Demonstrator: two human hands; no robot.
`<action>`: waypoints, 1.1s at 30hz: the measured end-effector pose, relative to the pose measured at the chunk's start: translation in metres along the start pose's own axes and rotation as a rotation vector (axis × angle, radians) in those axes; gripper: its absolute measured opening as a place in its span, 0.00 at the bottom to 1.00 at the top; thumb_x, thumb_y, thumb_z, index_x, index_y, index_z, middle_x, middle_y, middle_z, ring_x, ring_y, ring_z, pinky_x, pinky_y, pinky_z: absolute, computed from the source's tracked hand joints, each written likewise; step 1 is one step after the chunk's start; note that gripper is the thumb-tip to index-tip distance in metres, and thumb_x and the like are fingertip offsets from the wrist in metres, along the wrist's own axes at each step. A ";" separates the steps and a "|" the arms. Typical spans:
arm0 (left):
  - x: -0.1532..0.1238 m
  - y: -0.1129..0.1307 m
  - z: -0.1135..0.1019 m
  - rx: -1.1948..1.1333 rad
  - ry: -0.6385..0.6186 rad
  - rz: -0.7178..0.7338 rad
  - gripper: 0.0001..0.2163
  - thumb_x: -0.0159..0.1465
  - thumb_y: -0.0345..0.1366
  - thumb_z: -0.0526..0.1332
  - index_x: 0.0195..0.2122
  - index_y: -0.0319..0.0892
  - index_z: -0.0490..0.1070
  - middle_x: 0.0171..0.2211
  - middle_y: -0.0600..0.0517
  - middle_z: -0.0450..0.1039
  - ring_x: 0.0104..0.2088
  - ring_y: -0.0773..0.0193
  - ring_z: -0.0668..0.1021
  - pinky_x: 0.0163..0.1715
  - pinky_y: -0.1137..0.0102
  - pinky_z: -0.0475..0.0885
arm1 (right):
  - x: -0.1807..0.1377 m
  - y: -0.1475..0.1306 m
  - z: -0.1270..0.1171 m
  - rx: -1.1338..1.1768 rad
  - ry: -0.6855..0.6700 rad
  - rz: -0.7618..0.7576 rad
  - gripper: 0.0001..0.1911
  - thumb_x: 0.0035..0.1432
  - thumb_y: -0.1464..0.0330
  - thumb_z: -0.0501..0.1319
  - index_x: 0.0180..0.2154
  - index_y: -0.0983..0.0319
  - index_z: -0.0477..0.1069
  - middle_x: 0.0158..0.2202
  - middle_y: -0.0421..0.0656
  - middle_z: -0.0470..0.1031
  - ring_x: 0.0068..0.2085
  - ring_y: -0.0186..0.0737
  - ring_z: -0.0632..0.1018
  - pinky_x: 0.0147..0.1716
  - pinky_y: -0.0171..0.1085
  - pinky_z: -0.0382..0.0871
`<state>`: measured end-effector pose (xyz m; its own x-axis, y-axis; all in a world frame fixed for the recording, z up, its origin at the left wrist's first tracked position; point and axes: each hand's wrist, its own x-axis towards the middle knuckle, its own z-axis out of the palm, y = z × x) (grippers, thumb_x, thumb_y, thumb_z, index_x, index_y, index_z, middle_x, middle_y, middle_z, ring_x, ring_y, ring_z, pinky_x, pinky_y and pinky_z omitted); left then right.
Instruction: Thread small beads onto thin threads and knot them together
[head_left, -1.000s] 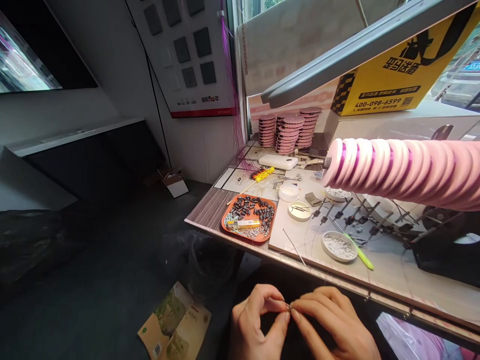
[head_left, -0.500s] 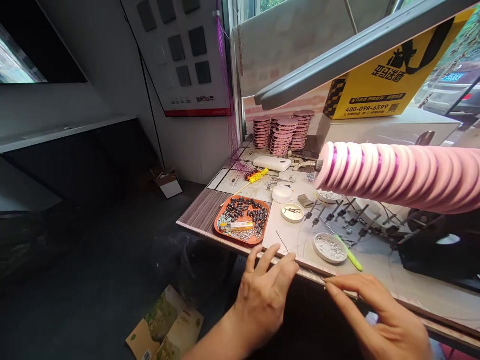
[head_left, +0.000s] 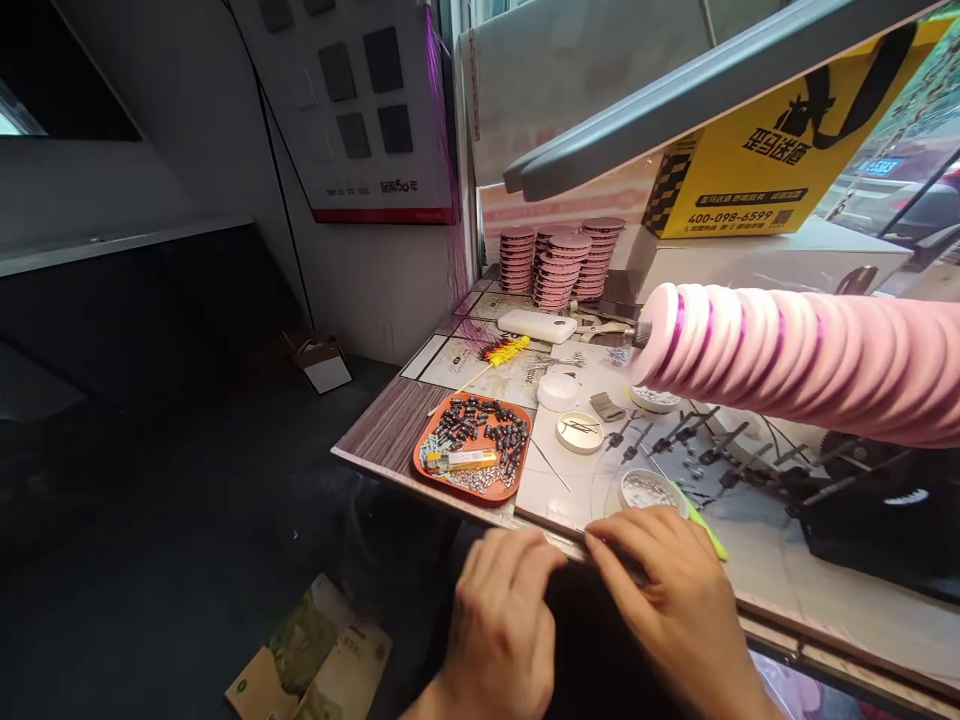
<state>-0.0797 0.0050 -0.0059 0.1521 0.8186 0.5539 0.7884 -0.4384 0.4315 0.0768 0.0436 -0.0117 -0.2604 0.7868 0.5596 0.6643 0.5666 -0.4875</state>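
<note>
At the front edge of the table (head_left: 360, 455), my left hand (head_left: 499, 610) is closed, its fingers curled together and the tips mostly hidden. Thumb and index finger of my right hand (head_left: 667, 590) are pinched together close by, at the same edge. Whatever sits between the fingers of either hand is too small to make out. Just behind my right hand stand a round white dish (head_left: 649, 490) of small white pieces and a bright green handle (head_left: 709, 535). A thin metal rod (head_left: 551, 466) lies between my hands and the orange tray (head_left: 422, 465).
The tray holds black cylindrical parts, small metal pieces and a yellow-labelled item (head_left: 461, 460). A long roll of pink discs (head_left: 795, 350) juts in from the right. Behind are stacked pink discs (head_left: 562, 265), a lamp arm (head_left: 675, 100) and a yellow bag (head_left: 757, 185).
My right hand has moved left along the table edge, close to my left hand. My left hand has drawn back and its spread fingers have curled. The view has shifted slightly.
</note>
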 end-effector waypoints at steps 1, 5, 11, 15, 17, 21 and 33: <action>-0.006 0.000 0.001 -0.025 -0.014 0.026 0.18 0.52 0.20 0.48 0.41 0.40 0.67 0.38 0.45 0.74 0.38 0.58 0.75 0.39 0.65 0.71 | 0.001 0.000 0.001 -0.031 -0.018 -0.020 0.09 0.59 0.68 0.53 0.29 0.59 0.69 0.26 0.40 0.71 0.31 0.43 0.69 0.32 0.40 0.55; -0.018 -0.001 0.012 0.045 -0.124 0.184 0.13 0.49 0.23 0.50 0.33 0.40 0.68 0.47 0.40 0.72 0.31 0.58 0.77 0.28 0.67 0.73 | 0.002 0.001 0.000 -0.094 -0.077 -0.048 0.12 0.59 0.70 0.51 0.27 0.60 0.69 0.24 0.40 0.69 0.29 0.42 0.66 0.30 0.38 0.53; -0.014 -0.002 0.021 0.292 -0.233 0.268 0.07 0.49 0.24 0.52 0.25 0.41 0.66 0.53 0.40 0.69 0.21 0.63 0.74 0.18 0.69 0.70 | 0.005 0.002 -0.001 -0.123 -0.110 -0.066 0.14 0.59 0.72 0.49 0.26 0.60 0.70 0.22 0.40 0.68 0.27 0.42 0.65 0.30 0.38 0.52; -0.018 -0.003 0.024 0.362 -0.214 0.254 0.08 0.49 0.22 0.52 0.22 0.42 0.65 0.55 0.42 0.67 0.20 0.65 0.74 0.17 0.71 0.68 | 0.006 0.003 0.000 -0.158 -0.117 -0.093 0.15 0.60 0.72 0.49 0.26 0.60 0.70 0.22 0.40 0.67 0.27 0.42 0.65 0.30 0.38 0.52; -0.023 -0.004 0.030 0.373 -0.211 0.247 0.08 0.49 0.22 0.52 0.22 0.42 0.64 0.56 0.42 0.65 0.20 0.66 0.75 0.17 0.72 0.69 | 0.007 0.003 0.000 -0.172 -0.117 -0.105 0.16 0.60 0.72 0.48 0.25 0.60 0.70 0.22 0.40 0.67 0.27 0.42 0.65 0.30 0.38 0.52; -0.030 -0.005 0.039 0.366 -0.167 0.218 0.08 0.50 0.22 0.52 0.21 0.42 0.64 0.56 0.40 0.65 0.23 0.65 0.77 0.19 0.73 0.70 | 0.007 0.003 0.000 -0.189 -0.117 -0.114 0.16 0.60 0.72 0.48 0.25 0.60 0.70 0.22 0.40 0.67 0.27 0.42 0.65 0.30 0.38 0.52; -0.030 0.007 0.043 0.518 -0.110 0.209 0.10 0.53 0.22 0.53 0.19 0.42 0.64 0.51 0.38 0.70 0.15 0.69 0.73 0.16 0.73 0.66 | 0.008 0.000 -0.005 -0.218 -0.110 -0.130 0.19 0.63 0.71 0.45 0.24 0.60 0.69 0.22 0.41 0.68 0.27 0.41 0.66 0.30 0.38 0.52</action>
<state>-0.0529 -0.0068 -0.0494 0.3753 0.7803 0.5003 0.9202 -0.3783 -0.1002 0.0780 0.0491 -0.0042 -0.4200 0.7399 0.5256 0.7526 0.6076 -0.2539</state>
